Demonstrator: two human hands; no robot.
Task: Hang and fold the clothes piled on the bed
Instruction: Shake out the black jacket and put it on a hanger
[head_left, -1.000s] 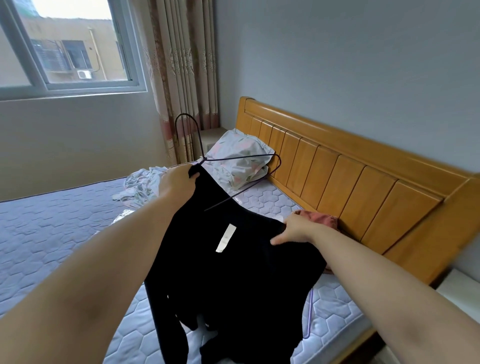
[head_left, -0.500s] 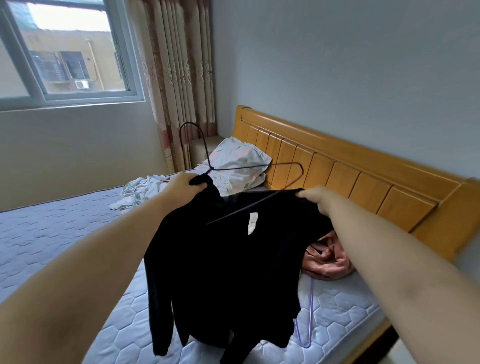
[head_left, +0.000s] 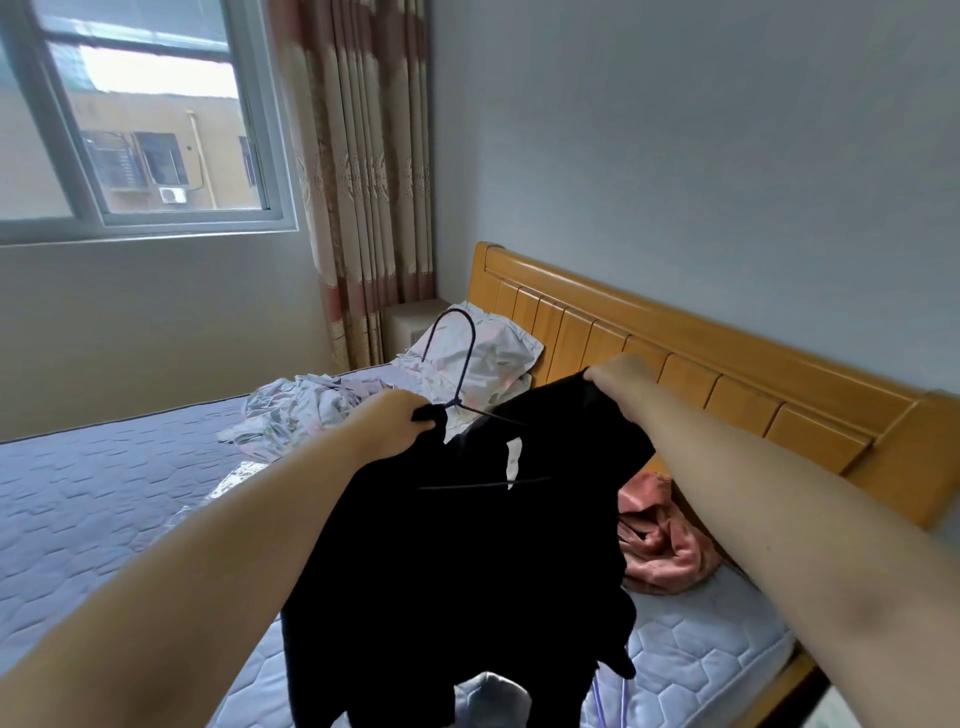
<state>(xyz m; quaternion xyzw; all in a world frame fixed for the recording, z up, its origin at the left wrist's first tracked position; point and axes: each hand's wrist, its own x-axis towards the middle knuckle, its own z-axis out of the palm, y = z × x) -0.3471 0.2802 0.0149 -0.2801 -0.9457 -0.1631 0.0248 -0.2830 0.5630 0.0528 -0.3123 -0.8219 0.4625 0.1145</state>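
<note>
Black top (head_left: 457, 571): held above bed (head_left: 104, 499). Left hand (head_left: 395, 421) grips its collar and hanger (head_left: 460, 374); right hand (head_left: 615, 371) pinches far shoulder. Pink garment (head_left: 660, 540) right, by headboard (head_left: 727, 374).

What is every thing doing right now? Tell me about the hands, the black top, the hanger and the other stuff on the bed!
left hand: grips the black top's shoulder by the hanger neck.
right hand: pinches the top's other shoulder, raised.
black top: held up, hanging down, partly on the hanger.
hanger: hook up, bar inside the top.
pink garment: crumpled on the mattress.
floral bedding: rumpled heap.
pillow: against the headboard.
</note>
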